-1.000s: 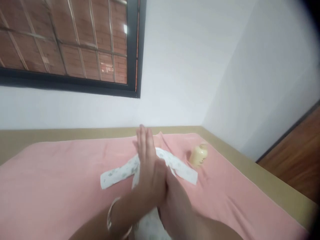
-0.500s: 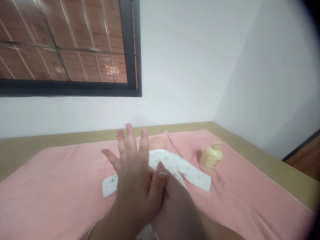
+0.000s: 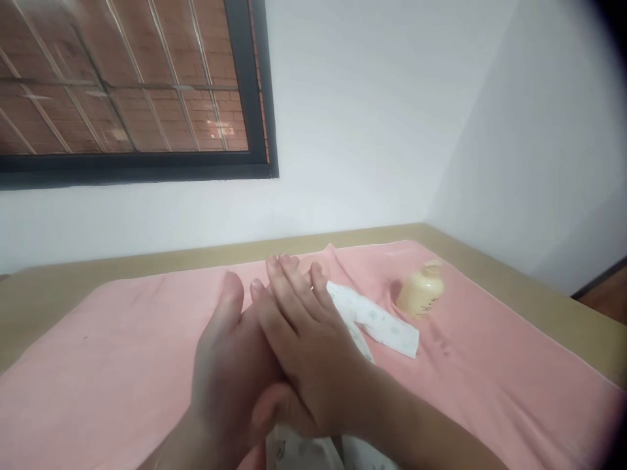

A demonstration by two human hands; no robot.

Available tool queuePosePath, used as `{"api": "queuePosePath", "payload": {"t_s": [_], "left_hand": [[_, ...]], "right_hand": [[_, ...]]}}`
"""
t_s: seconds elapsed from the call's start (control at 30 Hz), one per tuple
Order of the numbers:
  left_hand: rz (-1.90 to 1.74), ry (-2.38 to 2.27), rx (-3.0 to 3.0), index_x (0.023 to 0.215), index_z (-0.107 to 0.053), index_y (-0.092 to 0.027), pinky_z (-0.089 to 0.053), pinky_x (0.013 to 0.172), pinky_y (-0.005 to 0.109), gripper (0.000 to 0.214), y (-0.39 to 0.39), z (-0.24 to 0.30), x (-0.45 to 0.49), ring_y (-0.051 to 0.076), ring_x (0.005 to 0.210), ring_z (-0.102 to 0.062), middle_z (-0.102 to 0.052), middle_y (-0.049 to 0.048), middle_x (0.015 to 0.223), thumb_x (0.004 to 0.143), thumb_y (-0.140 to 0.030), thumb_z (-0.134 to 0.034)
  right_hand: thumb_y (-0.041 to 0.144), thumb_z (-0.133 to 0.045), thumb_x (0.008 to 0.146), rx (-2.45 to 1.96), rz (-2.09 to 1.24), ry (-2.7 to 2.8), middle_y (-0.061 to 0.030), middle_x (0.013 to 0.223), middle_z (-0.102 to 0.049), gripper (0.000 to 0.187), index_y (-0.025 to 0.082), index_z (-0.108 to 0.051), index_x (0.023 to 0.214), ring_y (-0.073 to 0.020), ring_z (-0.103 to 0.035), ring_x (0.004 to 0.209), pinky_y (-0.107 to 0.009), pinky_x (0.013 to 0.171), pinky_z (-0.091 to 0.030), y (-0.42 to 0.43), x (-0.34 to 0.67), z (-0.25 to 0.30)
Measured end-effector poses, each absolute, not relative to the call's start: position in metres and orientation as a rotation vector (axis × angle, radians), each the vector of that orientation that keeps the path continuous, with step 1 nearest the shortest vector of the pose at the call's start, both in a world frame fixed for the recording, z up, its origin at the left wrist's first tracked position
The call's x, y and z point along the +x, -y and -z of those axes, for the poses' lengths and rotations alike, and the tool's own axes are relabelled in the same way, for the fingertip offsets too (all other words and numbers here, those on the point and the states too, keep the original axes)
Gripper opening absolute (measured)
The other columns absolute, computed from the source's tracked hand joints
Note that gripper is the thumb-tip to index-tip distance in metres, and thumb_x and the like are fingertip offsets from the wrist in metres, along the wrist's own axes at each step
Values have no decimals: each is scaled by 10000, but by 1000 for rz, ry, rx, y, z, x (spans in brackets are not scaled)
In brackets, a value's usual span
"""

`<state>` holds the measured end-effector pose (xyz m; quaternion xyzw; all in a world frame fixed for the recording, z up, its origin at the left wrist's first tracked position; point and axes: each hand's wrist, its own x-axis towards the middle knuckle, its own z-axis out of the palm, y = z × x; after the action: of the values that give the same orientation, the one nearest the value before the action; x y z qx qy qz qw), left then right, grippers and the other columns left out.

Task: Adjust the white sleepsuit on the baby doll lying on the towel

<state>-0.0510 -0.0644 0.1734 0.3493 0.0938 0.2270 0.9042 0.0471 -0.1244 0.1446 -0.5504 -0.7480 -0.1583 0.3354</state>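
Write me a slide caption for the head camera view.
Right hand laid across the left hand, above a white printed garment on a pink cloth, with a pale yellow bottle to the right.

Bare left hand (image 3: 223,375), bare right hand (image 3: 318,365), bare forearms (image 3: 424,418), thin bangle (image 3: 157,462) (barely visible)

White garment (image 3: 389,326) partly hidden behind left hand (image 3: 230,365) and right hand (image 3: 318,359).
Its lower part cut off, 6 o'clock; left palm mostly covered; bottle (image 3: 421,292) markings unreadable, 4 o'clock; window (image 3: 127,91) cropped, 10 o'clock.
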Motion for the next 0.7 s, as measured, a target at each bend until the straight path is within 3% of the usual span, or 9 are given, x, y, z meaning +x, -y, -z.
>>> {"api": "queuePosePath", "payload": {"t_s": [0.37,0.7], "left_hand": [[-522,-218,689,1383,-355,-265,-227,1123,373,639,65,-175,-41,230,1354,-257,-510,24,1302,869,-617,-213],[-485,-168,695,1404,-309,-256,-168,1133,371,691,68,-176,-41,235,1370,-207,-452,22,1364,855,-654,-176]], "right_hand": [[576,-364,862,-1471,450,1949,-149,1485,-199,760,110,-191,1436,-360,-99,1363,-601,1077,-55,125,51,-148],[565,-353,872,-1454,433,1951,-164,1486,-185,756,96,-174,1437,-368,-111,1359,-608,1071,-53,125,51,-146]]}}
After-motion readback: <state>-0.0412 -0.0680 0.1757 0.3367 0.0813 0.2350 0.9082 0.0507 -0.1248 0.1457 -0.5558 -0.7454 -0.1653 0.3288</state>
